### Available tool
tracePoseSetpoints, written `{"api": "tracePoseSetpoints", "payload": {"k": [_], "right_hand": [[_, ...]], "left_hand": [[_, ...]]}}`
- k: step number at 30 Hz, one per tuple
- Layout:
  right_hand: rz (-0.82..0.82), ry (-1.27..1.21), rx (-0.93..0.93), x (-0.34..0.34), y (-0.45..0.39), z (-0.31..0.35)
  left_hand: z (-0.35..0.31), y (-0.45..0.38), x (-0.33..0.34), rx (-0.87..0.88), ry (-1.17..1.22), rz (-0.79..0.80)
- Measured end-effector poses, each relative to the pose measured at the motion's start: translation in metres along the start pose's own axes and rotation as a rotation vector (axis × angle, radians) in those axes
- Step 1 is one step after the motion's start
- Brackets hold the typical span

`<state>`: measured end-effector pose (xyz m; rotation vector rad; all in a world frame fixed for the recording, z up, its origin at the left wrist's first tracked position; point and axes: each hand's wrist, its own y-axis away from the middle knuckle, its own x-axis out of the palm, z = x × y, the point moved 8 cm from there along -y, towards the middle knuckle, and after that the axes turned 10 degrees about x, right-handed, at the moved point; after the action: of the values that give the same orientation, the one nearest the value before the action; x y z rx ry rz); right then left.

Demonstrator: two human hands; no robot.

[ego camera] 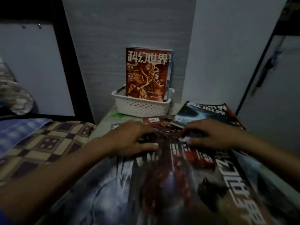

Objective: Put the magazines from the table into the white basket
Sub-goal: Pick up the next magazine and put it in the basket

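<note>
Magazines lay spread over the table [103, 122], and both hands rested on top of them near the middle of the pile. The left hand [131, 138] lay palm down, fingers loosely spread, on a dark red magazine [164, 127]; whether it pinched a page or only pressed flat could not be told. The right hand [209, 135] lay likewise, fingers curled a little, its fingertips at the near edge of a blue-grey magazine [203, 114] that sat on the far right of the pile. Nearest the camera a large magazine [162, 184] with a grey and red cover ran under both wrists.

Beyond the hands, well apart from them, stood the white basket [141, 106] against the wall. An orange magazine [146, 73] stood upright in it, its white title reading 科幻世界, with others behind it. The same characters showed, turned sideways, on the near cover's right edge. Smaller print was too blurred to read.
</note>
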<state>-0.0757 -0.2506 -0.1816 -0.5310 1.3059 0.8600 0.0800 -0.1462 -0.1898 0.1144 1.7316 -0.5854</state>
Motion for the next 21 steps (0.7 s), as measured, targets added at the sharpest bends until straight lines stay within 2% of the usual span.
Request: {"api": "tracePoseSetpoints", "payload": {"k": [2,4,6,8,10,12,14,15,17,21], "right_hand": [[0.177,0.08,0.076,0.012,0.025,-0.007],[0.194,0.082,0.114,0.014,0.04,-0.008],[0.096,0.119,0.082,0.011,0.051,-0.003],[-0.037,0.209,0.082,0.008,0.061,-0.006],[-0.194,0.225,0.155,0.001,0.071,-0.018],[-0.399,-0.056,0.227,-0.014,0.085,-0.032],[-0.627,-0.602,0.283,-0.031,0.104,-0.052],[-0.68,-0.873,0.296,-0.034,0.111,-0.06],[-0.632,-1.195,0.287,-0.039,0.11,-0.059],[-0.592,-1.573,0.121,-0.068,0.098,-0.038]], "left_hand": [[-0.021,-0.002,0.013,-0.024,0.018,0.123],[-0.021,-0.004,0.019,-0.196,0.184,0.17],[-0.025,-0.005,0.023,-0.291,0.303,0.261],[-0.035,-0.008,0.023,-0.268,0.29,0.335],[-0.045,-0.011,0.016,-0.221,0.282,0.299],[-0.05,-0.008,-0.002,-0.218,0.367,0.139],[-0.05,-0.001,-0.029,-0.219,0.485,-0.07],[-0.049,0.004,-0.044,-0.215,0.552,-0.182],[-0.046,0.014,-0.071,-0.215,0.688,-0.387],[-0.046,0.025,-0.099,-0.209,0.842,-0.605]]}}
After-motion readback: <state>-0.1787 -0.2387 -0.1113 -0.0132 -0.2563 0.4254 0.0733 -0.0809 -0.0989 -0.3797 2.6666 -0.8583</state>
